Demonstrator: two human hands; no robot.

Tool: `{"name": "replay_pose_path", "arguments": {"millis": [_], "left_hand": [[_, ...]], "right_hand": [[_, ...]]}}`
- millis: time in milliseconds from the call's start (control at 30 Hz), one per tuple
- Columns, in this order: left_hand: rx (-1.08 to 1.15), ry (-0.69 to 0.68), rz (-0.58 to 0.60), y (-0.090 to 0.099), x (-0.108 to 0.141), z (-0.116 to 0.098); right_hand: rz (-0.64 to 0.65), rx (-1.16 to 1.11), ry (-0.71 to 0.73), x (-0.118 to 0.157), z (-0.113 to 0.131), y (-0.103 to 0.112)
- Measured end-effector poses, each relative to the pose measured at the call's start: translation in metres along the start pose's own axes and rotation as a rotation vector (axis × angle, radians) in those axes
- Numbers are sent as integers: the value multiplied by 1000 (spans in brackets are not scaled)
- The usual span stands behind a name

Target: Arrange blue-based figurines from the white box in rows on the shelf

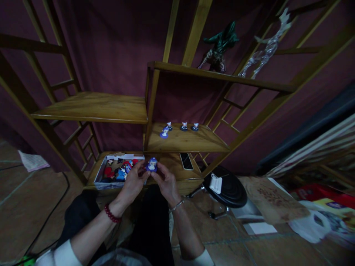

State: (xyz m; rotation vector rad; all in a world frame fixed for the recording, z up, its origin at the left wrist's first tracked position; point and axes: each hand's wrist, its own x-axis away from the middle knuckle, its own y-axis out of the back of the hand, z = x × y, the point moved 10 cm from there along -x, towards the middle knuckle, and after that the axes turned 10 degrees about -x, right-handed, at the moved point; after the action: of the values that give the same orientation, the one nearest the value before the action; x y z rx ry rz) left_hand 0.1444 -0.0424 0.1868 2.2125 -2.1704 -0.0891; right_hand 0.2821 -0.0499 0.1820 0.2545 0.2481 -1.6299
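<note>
A small purple figurine (152, 164) is held upright between my two hands, above the front edge of the lower shelf. My left hand (135, 181) grips its left side with the fingertips, and my right hand (166, 183) pinches it from the right. At the left, a shallow box (100, 176) holds several red, blue and black figurines. On the middle shelf (191, 142), a similar purple figurine (164, 132) stands in front of a dark-based figurine (169, 126). Two more dark-based figurines (184, 126) (195, 127) stand to the right in the same row.
A phone (186, 161) lies on the lower shelf. Higher up stand a green statue (220, 46) and a clear deer ornament (263, 53). A black stool (230, 188) with a white item, a cardboard piece (273, 199) and plastic bags (312, 223) are at the right.
</note>
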Motion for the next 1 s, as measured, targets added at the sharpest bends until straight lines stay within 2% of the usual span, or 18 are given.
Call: {"name": "replay_pose_path", "arguments": {"millis": [200, 400, 600, 1000], "left_hand": [[-37, -69, 3, -11, -5, -7], [-46, -112, 60, -31, -9, -18], [-82, -150, 43, -45, -17, -27], [-226, -252, 17, -61, -26, -45]], "right_hand": [[-6, -4, 32, -4, 12, 11], [-15, 42, 72, -13, 24, 28], [-39, 70, 124, -22, 40, 44], [-53, 87, 122, -34, 46, 66]]}}
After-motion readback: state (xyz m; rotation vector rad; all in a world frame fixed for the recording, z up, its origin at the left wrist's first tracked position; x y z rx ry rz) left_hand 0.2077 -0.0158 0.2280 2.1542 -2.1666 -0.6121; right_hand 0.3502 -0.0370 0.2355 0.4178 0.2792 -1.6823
